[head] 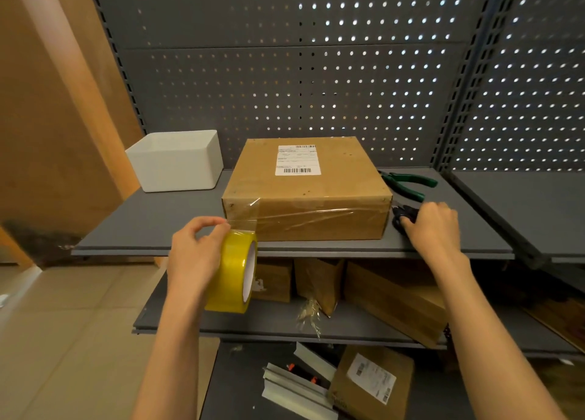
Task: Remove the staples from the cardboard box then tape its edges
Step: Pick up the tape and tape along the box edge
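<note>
A flat cardboard box (pixel 305 191) with a white shipping label lies on the grey shelf (pixel 158 226). Clear tape runs along its front top edge and down its front face. My left hand (pixel 196 248) grips a yellow tape roll (pixel 234 274) just in front of the box's front left corner; a clear strip stretches from the roll to that corner. My right hand (pixel 433 226) rests on black-handled scissors (pixel 403 217) on the shelf, right of the box, with its fingers curled over the handles.
Green-handled pliers (pixel 408 184) lie behind the scissors. A white open bin (pixel 177 161) stands left of the box. A perforated metal panel backs the shelf. Lower shelves hold several cardboard boxes (pixel 395 299), crumpled tape and metal strips (pixel 297 388).
</note>
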A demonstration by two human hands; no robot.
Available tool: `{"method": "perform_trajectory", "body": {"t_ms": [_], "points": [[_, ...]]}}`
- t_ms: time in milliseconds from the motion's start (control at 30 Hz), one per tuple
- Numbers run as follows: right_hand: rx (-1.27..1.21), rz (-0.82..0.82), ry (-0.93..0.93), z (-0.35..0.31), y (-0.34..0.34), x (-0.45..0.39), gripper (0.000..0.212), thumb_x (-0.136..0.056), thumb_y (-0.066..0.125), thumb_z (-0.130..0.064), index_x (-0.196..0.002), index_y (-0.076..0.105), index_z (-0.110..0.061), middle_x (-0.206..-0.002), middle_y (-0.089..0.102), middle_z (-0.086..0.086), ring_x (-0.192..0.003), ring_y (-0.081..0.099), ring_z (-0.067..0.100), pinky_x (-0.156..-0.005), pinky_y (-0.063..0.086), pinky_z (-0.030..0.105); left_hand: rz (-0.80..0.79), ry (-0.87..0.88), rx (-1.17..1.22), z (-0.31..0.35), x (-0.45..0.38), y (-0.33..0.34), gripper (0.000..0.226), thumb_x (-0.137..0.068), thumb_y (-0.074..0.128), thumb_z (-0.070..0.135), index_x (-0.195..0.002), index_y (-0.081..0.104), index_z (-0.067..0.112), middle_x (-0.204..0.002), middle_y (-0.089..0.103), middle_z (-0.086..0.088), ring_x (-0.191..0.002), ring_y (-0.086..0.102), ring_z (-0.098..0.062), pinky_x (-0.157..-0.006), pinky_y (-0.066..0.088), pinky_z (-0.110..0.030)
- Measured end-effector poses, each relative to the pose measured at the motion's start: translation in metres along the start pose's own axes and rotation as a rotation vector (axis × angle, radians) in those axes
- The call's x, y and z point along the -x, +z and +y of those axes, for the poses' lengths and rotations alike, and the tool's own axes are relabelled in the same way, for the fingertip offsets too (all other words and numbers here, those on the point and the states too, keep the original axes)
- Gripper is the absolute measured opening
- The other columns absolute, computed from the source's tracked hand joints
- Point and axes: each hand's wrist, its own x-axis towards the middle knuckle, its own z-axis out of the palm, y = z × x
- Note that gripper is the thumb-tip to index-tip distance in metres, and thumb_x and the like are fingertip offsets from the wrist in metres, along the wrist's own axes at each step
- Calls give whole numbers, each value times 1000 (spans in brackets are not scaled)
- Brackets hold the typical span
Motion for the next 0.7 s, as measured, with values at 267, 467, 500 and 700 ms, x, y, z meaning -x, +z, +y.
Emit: {"method": "perform_trajectory", "body": {"t_ms": [267,467,500,700], "points": [[-343,127,102,7,-12,-5,34,-96,49,-25,-110,49,6,-109,57,26,-103,52,41,-72,38,39,18,4,31,2,-2,2,10,-89,57,27,-87,67,29,-88,55,10,-82,48,-14,-64,37,-30],[-646,223,-161,-15,-44,-1,32,-83,66,-37,-102,58,-12,-81,58,-6,-72,53,3,-55,37,12,17,-17,8,1,-5,0,7,-84,62,34,-81,66,28,-83,55,10,-78,48,-15,-68,40,-34],[-673,211,-231,-21,-49,3,30,-79,69,-37,-98,57,-17,-78,57,-12,-69,53,-1,-55,36,8,8,-17,3,1,-5,-1,8,-84,63,35,-84,67,28,-84,55,11,-81,49,-17,-70,41,-35],[-732,-92,-629,-63,-55,38,40,-65,77,-43,-92,58,-21,-79,63,-12,-69,59,2,-57,47,11,-21,9,-34,3,-6,-1,14,-86,61,38,-92,65,25,-98,56,1,-90,49,-21,-73,40,-36]]}}
